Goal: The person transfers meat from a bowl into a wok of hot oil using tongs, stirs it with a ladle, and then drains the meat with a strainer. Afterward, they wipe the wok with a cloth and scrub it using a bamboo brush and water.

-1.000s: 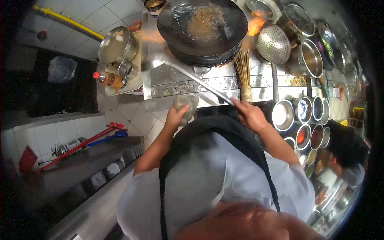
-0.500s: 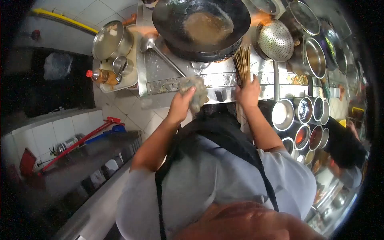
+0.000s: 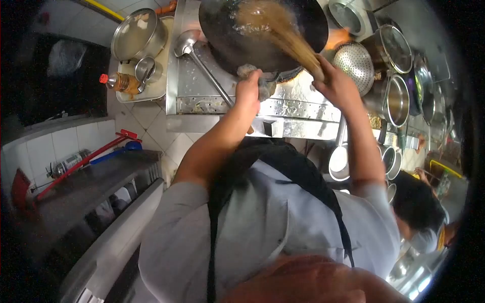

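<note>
a: wok (image 3: 227, 35), where was it just then?
b: on the burner at the far side of the steel counter (image 3: 303, 108). brownish, foamy liquid pooled in it, and the bristles of the brush (image 3: 283, 35) were down in that liquid.
a: and the hands?
b: the left hand (image 3: 248, 91) was clenched around a grey cloth (image 3: 263, 87), pressing it to the wok's near rim. the right hand (image 3: 336, 83) was closed tight on the bound end of the brush.
a: how would the wok handle?
b: heavy and stiff, i'd judge, and likely hot and greasy at the rim, so the cloth-padded edge looked the soundest place to grip. the brush seemed light, springy at the tips and firm where it was bound.
a: what else held anything?
b: a ladle (image 3: 189, 45) lay just left of the wok, and i couldn't tell what was in its bowl. a steel pot (image 3: 136, 38) on the tray (image 3: 151, 96) held something pale. a red-capped bottle (image 3: 118, 82) beside it held amber liquid. the strainer (image 3: 356, 60) to the right looked bare.
</note>
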